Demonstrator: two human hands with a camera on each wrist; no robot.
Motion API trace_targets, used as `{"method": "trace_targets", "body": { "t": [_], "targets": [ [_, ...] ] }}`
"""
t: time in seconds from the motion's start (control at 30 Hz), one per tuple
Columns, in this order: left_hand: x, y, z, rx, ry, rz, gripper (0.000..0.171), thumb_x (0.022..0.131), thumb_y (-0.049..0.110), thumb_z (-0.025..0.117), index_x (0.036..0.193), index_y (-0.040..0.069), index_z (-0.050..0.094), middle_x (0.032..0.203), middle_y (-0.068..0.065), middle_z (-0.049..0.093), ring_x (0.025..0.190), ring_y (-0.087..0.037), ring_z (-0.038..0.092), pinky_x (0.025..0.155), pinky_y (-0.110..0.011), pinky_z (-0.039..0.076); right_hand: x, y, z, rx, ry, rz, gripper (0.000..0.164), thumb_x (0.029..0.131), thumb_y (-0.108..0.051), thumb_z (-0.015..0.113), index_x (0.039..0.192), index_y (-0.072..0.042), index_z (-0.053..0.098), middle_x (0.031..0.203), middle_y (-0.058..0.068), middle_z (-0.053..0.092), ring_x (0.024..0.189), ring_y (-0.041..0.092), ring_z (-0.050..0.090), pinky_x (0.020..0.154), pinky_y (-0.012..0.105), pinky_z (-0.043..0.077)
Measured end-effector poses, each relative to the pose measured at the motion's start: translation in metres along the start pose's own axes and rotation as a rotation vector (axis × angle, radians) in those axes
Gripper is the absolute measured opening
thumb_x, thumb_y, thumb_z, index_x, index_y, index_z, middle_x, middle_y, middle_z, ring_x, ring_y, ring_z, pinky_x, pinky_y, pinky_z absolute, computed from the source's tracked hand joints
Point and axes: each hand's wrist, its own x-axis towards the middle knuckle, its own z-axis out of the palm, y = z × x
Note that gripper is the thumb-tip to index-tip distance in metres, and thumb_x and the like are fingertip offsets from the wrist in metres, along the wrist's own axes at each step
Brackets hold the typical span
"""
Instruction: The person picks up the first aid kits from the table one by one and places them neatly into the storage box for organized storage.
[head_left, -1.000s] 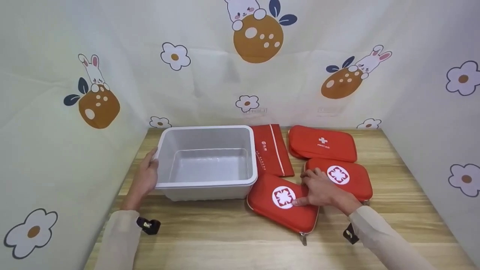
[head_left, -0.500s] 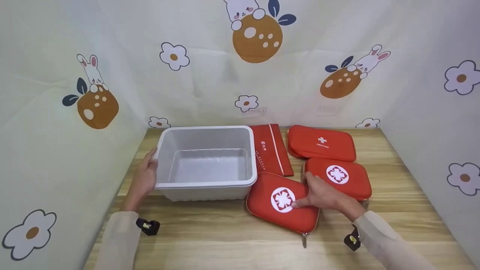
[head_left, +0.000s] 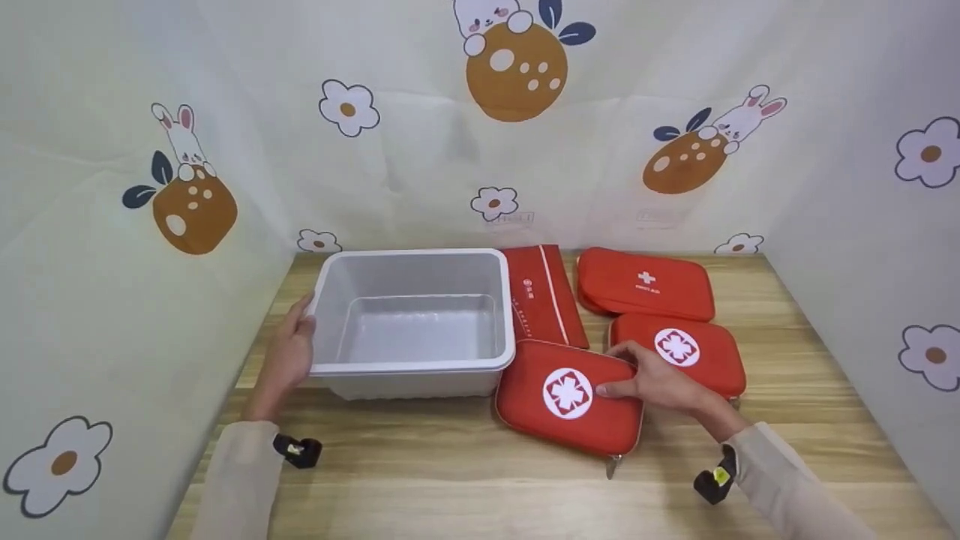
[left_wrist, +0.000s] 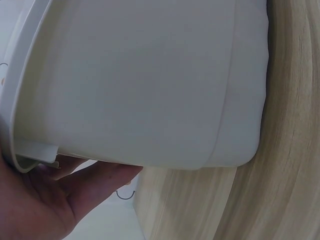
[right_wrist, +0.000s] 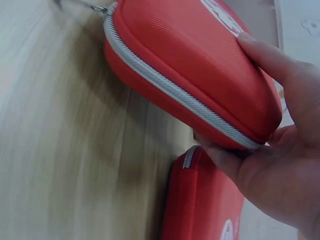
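Observation:
My left hand (head_left: pixel 291 346) grips the left rim of a grey plastic bin (head_left: pixel 412 382). The left wrist view has the fingers (left_wrist: pixel 102 185) tucked under that rim, along the outer wall. My right hand (head_left: pixel 660 379) pinches the near red first-aid case (head_left: pixel 525 386) by its right end, the thumb on top beside the white emblem. Fingers reach underneath it in the right wrist view, where the zippered case (right_wrist: pixel 185 65) is raised off the wood at that end. A second red first-aid case (head_left: pixel 712 360) with the same emblem lies just behind my right hand.
A flat red pouch (head_left: pixel 544 296) with a white stripe lies against the bin's right side. Behind the second case is another red first-aid case (head_left: pixel 649 289) with a white cross. Patterned cloth walls (head_left: pixel 420 165) enclose the wooden table (head_left: pixel 420 480) at the back and sides.
My right hand has slipped its fingers under the near case and lifted its right end slightly, and the case has turned a little. The left hand stays on the bin rim.

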Motion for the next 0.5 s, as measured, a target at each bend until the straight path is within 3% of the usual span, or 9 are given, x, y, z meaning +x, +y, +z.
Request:
{"method": "trace_targets", "body": {
  "t": [0.2,0.37,0.5],
  "targets": [
    [0.0005,-0.0027,0.0016,0.000,0.025,0.019,0.054,0.109,0.026,0.019,0.163,0.017,0.013,0.169,-0.016,0.012,0.155,-0.040,0.012,0.126,-0.059,0.011,-0.0037,-0.0047,0.0000,0.162,0.045,0.107,0.076,0.081,-0.035,0.082,0.141,-0.002,0.049,0.114,0.011,0.070,0.093,0.018,0.072,0.085,0.031,0.060],
    [0.0005,-0.0053,0.0029,-0.004,0.058,0.041,0.053,0.109,0.021,0.022,0.162,0.016,0.017,0.167,-0.017,0.017,0.155,-0.040,0.016,0.127,-0.056,0.013,-0.0076,-0.0076,0.0001,0.221,0.148,0.116,0.069,0.081,-0.034,0.083,0.136,-0.004,0.055,0.106,0.008,0.073,0.086,0.016,0.073,0.077,0.029,0.061],
    [0.0007,-0.0046,0.0025,-0.023,0.059,0.036,0.054,0.109,0.022,0.021,0.162,0.017,0.017,0.168,-0.015,0.015,0.155,-0.039,0.014,0.127,-0.056,0.012,-0.0088,-0.0056,-0.0037,0.260,0.200,0.135,0.071,0.084,-0.036,0.080,0.140,-0.006,0.050,0.112,0.011,0.070,0.086,0.015,0.073,0.076,0.029,0.061]
  ]
}}
